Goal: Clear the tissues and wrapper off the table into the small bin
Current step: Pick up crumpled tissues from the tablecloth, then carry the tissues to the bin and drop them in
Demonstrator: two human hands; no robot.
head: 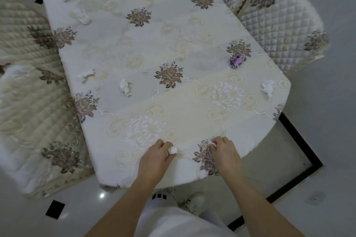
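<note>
1. Left hand [154, 157] pinches a balled tissue [172, 150] at the table [192, 25] near edge
2. Right hand [224, 153] clutches a mostly hidden tissue scrap [212, 143]
3. Purple wrapper [237, 60] lies far right, its print unreadable

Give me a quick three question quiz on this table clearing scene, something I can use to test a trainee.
1. True or false: both hands are closed on a tissue.
2. What colour is the wrapper, and which side of the table is it on?
3. Is the small bin in view? A) yes B) no

Key:
1. True: the left hand pinches a tissue ball; the right hand holds a crumpled tissue.
2. Purple; the wrapper lies on the right side of the table.
3. B.
</note>
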